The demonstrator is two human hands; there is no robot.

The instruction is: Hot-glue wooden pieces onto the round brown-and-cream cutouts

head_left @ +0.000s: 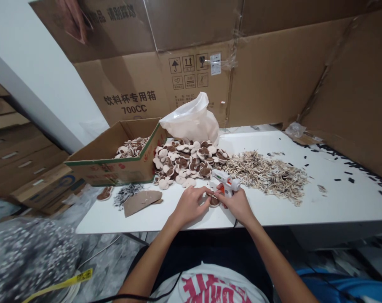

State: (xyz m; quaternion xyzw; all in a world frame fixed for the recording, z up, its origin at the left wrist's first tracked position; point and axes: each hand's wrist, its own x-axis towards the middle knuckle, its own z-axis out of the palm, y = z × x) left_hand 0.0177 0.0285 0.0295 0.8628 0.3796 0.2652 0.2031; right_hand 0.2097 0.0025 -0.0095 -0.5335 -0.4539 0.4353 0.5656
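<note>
My left hand [191, 204] and my right hand [236, 205] meet at the front of the white table [304, 210], fingers pinched together over a small brown round piece [214, 201]. A thin stick lies between the fingertips; which hand grips it I cannot tell. Just behind my right hand lies a white and orange glue gun [225, 182]. Beyond the hands is a heap of brown and cream mushroom-cap pieces [186, 160]. To the right spreads a pile of thin pale sticks [268, 172].
An open cardboard box [111, 166] with more caps stands at the left. A white plastic bag [192, 120] sits behind the heap. Cardboard scraps [140, 201] lie front left. Small black bits [342, 168] dot the right side. Cardboard sheets [273, 84] wall the back.
</note>
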